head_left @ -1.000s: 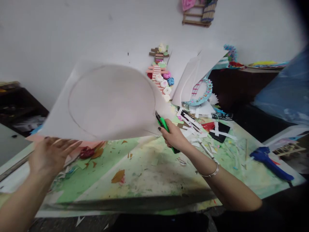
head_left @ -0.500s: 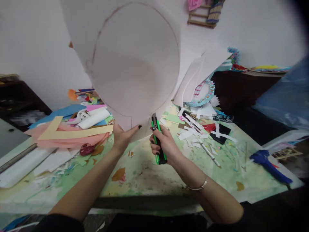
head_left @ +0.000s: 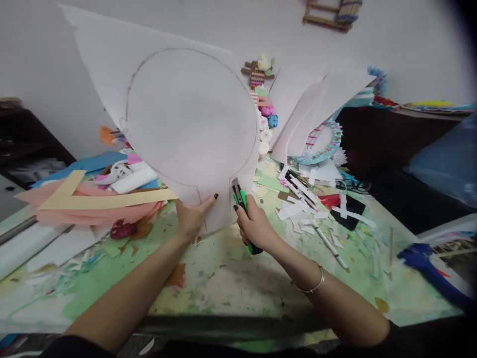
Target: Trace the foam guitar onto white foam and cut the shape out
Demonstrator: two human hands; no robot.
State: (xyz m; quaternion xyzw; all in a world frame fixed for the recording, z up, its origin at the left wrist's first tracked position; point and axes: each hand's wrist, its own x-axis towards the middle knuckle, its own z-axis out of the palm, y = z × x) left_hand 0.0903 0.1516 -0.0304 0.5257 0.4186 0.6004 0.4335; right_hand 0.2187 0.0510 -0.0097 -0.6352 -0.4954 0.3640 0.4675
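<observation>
Two bare hands on my head feed, both occupied. Nearest to me: forearms (head_left: 126, 298) out of black sleeves (head_left: 80, 346), silver bracelet (head_left: 321, 279) on the right wrist, green-stained tabletop (head_left: 216, 288) below. Brown paper scrap (head_left: 176, 275) beside the left forearm; blue glue gun (head_left: 417, 261) well right of the right one.

Right hand (head_left: 258, 226): closed around a green-and-black utility knife (head_left: 241, 199), thumb along the handle, blade up and away. Left hand (head_left: 192, 217): pinching the lower edge of a white paper sheet (head_left: 194, 114), thumb on the face I see, fingers mostly hidden behind. Sheet stands tilted above and beyond both hands, with a large round drawn outline (head_left: 194, 48), its narrow neck (head_left: 219, 211) running down between them. Blade tip is at the neck's right line; whether it touches, I can't tell.

Left of the left hand: dark red lump (head_left: 122, 228), cream paper strip (head_left: 122, 199), peach paper (head_left: 100, 214). Right of the right hand: white paper strips (head_left: 290, 210), black flat slab (head_left: 354, 219). Beyond it: eyeglasses (head_left: 354, 187), leaning white sheets (head_left: 305, 119), turquoise ring (head_left: 338, 139), paper flowers (head_left: 265, 135). Farthest, high on the wall (head_left: 290, 44): wooden ladder-like piece (head_left: 326, 21).
</observation>
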